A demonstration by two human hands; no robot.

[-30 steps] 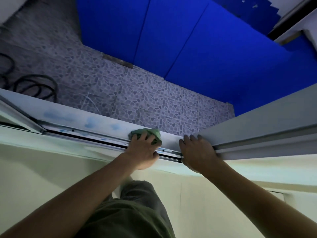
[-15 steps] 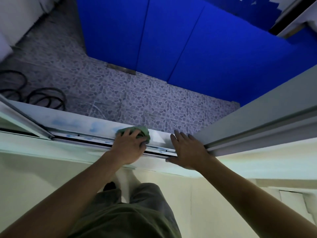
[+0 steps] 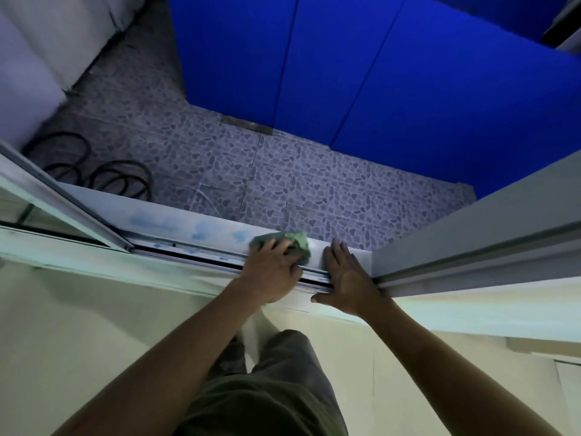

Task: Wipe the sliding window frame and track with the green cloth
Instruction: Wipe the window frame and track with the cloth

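Observation:
The green cloth (image 3: 297,242) lies bunched on the grey window sill, under the fingers of my left hand (image 3: 272,272), which presses it down across the metal track (image 3: 188,248). My right hand (image 3: 345,278) lies flat, fingers spread, on the sill and track just right of the cloth, beside the end of the sliding window frame (image 3: 471,247). Blue smudges (image 3: 151,222) mark the sill to the left of the cloth.
Another sliding pane (image 3: 63,199) stands at the left end of the track. Below the window outside are a pebble-patterned tiled floor (image 3: 283,171), a blue wall (image 3: 377,73) and coiled black hose (image 3: 119,180). A cream inner wall (image 3: 94,325) is below the sill.
My left hand and the cloth slid left along the sill, then stayed near my right hand. The view shifted, showing more of the left pane. My right hand stayed flat.

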